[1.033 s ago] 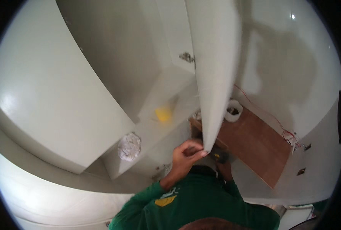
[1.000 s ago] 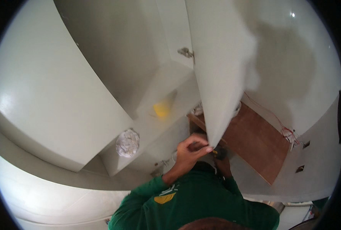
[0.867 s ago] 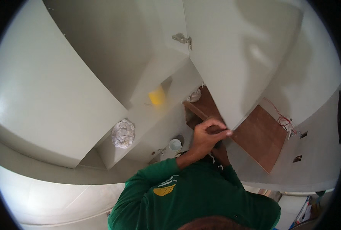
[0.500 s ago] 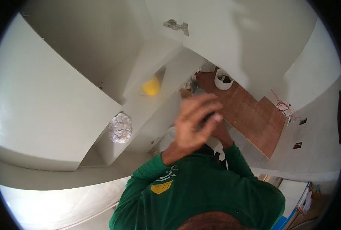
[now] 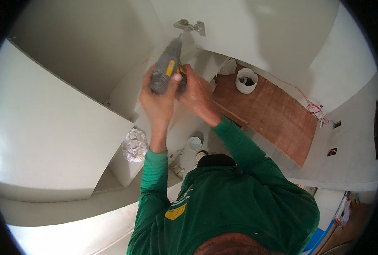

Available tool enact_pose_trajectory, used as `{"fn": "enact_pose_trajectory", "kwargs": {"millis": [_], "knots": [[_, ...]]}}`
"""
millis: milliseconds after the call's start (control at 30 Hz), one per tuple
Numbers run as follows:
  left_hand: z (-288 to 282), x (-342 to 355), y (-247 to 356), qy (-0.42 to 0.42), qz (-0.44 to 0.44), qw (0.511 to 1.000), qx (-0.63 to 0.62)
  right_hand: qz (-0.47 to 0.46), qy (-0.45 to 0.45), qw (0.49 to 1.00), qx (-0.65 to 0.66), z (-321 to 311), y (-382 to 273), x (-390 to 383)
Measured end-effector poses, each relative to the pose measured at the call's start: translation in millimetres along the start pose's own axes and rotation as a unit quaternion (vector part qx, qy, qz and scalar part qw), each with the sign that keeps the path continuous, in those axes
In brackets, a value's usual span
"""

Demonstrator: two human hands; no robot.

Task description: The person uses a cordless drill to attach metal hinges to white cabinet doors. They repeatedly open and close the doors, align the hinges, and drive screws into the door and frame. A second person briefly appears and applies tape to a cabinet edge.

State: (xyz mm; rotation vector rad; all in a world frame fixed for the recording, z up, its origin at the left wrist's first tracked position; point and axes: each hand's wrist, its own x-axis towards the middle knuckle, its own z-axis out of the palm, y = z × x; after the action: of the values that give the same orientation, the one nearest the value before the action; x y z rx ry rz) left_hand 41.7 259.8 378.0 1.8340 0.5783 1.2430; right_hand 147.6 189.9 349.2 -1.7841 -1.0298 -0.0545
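Observation:
A grey cordless drill with yellow parts (image 5: 165,72) is between my two hands, tilted so that its bit points up and away from me. My left hand (image 5: 157,102) is wrapped round the rear of its body, the thumb lying along the near side. On the grip side my right hand (image 5: 195,91) is closed round the drill; the handle is mostly hidden by the fingers. The bit's tip is just below a metal cabinet hinge (image 5: 190,26) fixed on a white door panel (image 5: 227,25). Whether the tip touches the hinge I cannot tell.
A crumpled white cloth or plastic bundle (image 5: 135,145) sits at the cabinet's edge by my left forearm. Below are a white bucket (image 5: 246,80) on a reddish-brown board (image 5: 265,114) and a small white cup (image 5: 194,143). Red wires (image 5: 312,107) stick out at the right wall.
Both hands have moved forward and left from near my chest, bringing the drill up to the hinge. My left hand, blurred and raised before, now grips the drill. The yellow object on the shelf is no longer visible.

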Motion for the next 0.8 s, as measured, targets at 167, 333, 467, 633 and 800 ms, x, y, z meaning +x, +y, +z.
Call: {"fn": "enact_pose_trajectory", "kwargs": {"millis": [167,333,467,633,800], "knots": [[-7,39,-8,0.005,-0.018,0.999,-0.041,0.036,-0.012,0.999,0.021,17,-16,19],[-12,56,-26,0.026,-0.006,0.998,-0.056,0.032,-0.01,0.998,0.054,27,-21,27],[-14,60,-20,0.02,-0.013,0.998,-0.063,0.032,-0.008,0.998,0.052,31,-23,32],[-17,63,-22,0.006,-0.023,0.997,-0.075,0.04,0.003,0.998,0.053,34,-25,35],[-18,64,-29,0.023,-0.037,0.992,-0.116,0.015,0.019,0.998,0.055,46,-24,32]]}}
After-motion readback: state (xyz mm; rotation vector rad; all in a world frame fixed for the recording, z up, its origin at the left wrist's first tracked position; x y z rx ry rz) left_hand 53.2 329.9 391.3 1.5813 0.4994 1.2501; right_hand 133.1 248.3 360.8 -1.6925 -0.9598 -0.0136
